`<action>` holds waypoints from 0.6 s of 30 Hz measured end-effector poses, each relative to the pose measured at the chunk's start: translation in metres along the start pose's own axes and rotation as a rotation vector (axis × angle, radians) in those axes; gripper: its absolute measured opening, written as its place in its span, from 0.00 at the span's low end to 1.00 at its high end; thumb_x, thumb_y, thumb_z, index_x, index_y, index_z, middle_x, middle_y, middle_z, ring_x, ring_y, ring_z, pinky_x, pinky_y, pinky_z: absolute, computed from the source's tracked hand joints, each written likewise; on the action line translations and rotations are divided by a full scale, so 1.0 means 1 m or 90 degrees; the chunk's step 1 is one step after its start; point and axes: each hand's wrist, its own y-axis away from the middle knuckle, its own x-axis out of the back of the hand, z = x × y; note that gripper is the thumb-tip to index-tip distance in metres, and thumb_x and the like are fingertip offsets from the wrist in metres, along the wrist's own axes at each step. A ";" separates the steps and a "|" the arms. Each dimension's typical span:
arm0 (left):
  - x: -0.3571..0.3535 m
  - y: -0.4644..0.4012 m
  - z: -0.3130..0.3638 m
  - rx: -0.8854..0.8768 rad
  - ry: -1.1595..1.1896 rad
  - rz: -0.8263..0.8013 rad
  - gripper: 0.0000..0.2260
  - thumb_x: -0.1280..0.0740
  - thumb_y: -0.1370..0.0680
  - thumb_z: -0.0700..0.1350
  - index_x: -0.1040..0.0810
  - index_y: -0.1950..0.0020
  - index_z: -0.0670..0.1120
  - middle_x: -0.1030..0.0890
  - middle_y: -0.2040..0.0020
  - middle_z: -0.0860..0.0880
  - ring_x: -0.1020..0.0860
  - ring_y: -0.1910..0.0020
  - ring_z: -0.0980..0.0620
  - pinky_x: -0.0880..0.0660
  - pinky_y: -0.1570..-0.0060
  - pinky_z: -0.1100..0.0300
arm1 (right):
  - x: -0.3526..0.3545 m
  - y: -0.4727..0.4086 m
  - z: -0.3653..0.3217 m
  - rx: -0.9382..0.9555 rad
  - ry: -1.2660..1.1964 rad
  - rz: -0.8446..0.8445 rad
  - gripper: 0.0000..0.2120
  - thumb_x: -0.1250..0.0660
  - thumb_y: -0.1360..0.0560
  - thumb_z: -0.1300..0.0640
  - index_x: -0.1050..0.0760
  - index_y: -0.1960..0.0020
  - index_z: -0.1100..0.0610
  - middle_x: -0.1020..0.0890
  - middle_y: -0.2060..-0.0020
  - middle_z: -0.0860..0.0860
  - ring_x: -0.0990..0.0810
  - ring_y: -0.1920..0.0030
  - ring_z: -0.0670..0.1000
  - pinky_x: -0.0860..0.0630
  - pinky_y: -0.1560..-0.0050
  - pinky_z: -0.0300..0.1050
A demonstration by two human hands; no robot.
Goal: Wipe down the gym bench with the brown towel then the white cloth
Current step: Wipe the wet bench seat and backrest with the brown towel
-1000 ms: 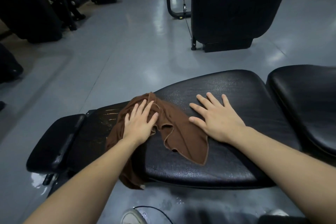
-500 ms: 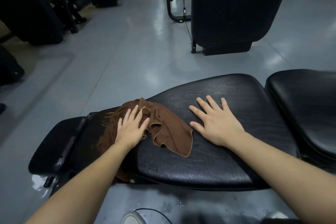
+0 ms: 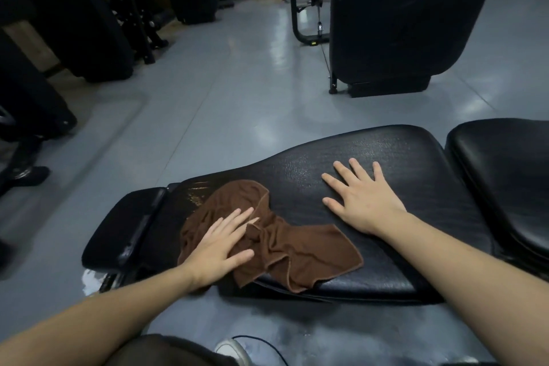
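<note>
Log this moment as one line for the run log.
stage: towel wipe | left hand: flat on towel | right hand: flat on bench | white cloth: not in view

The towel (image 3: 285, 249) is plain brown; the gym bench (image 3: 371, 273) is black with a grained texture; the floor (image 3: 231, 92) is glossy grey.

I count one bench (image 3: 371, 246), one brown towel (image 3: 297, 249), two hands, left (image 3: 218, 246) and right (image 3: 362, 202), and one shoe (image 3: 231, 350).
</note>
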 end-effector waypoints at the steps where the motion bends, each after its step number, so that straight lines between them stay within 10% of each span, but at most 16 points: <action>1: -0.001 -0.004 -0.002 0.010 0.020 0.028 0.30 0.49 0.22 0.70 0.47 0.21 0.63 0.56 0.20 0.67 0.60 0.21 0.63 0.56 0.21 0.51 | 0.000 0.000 0.000 0.000 0.000 -0.003 0.33 0.63 0.20 0.33 0.56 0.18 0.43 0.55 0.18 0.51 0.59 0.19 0.58 0.58 0.24 0.69; 18: 0.015 -0.058 -0.091 0.252 0.033 0.106 0.28 0.51 0.20 0.67 0.49 0.20 0.62 0.51 0.19 0.61 0.55 0.20 0.57 0.54 0.21 0.50 | -0.013 -0.028 -0.080 0.088 -0.025 -0.013 0.44 0.76 0.32 0.31 0.58 0.18 0.43 0.58 0.18 0.50 0.62 0.19 0.57 0.60 0.23 0.66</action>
